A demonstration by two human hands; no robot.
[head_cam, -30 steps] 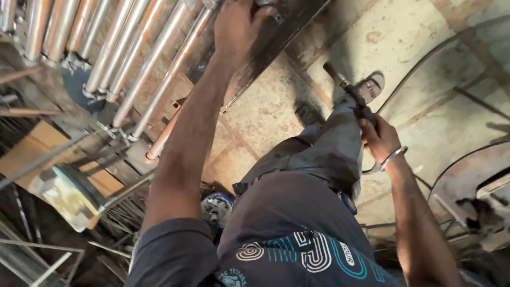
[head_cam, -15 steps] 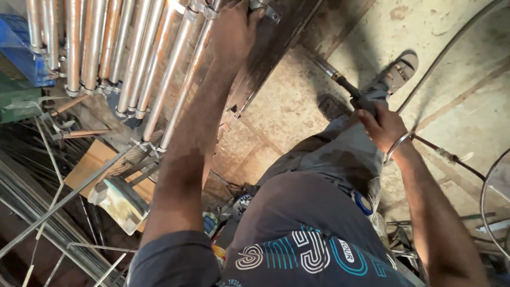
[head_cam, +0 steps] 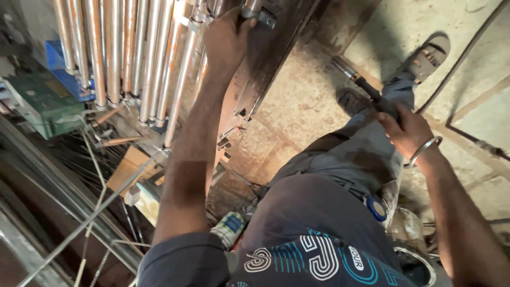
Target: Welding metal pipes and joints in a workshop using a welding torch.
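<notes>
Head view, looking straight down my body: my left hand (head_cam: 226,40) is reaching up to the top centre of the frame, arm fully stretched, fingers curling closed around a small metal clamp fitting (head_cam: 258,13) at the top edge of a dark steel frame (head_cam: 265,64). Just to the left of that hand, a row of rusty steel pipes (head_cam: 114,53) is running its long axis from the top edge down toward the middle left, nearly parallel with my forearm. So the pipes are lying beside my left grip, touching or almost touching the knuckles; I cannot tell which

My right hand (head_cam: 406,130) is sitting at the right of the frame, well apart from the pipes, wrist bent, a metal bangle (head_cam: 423,150) on it. It is closing tight on the handle of a welding torch (head_cam: 356,79), whose dark barrel is pointing up and left toward the steel frame, its tip hanging over the concrete floor (head_cam: 297,106) and short of the frame. The left hand is the nearer one to the pipes; the torch tip is lying between my two hands

My sandalled foot (head_cam: 425,56) is standing at the upper right, beyond the torch
</notes>
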